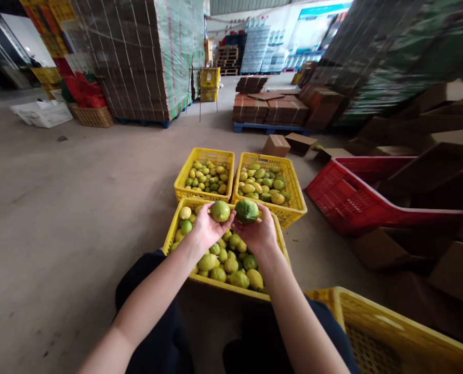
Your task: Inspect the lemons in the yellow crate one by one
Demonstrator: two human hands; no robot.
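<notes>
My left hand [210, 227] holds a yellow-green lemon [221, 211], its fingers curled around the fruit. Beside it, my right hand [258, 231] grips a darker green lemon [247, 211]. Both hands are close together above the near yellow crate [231, 292], which holds many yellow and green lemons [231, 265]. Behind it stand two more yellow crates of lemons, one at the left [203, 196] and one at the right [298, 205]. My hands and forearms hide part of the near crate.
A red crate [332, 200] with cardboard stands at the right, among open boxes [379, 246]. Another yellow crate [395, 322] is at the lower right. Farther back are flattened cartons [286, 110] on a blue pallet and a tall wrapped stack [133, 57].
</notes>
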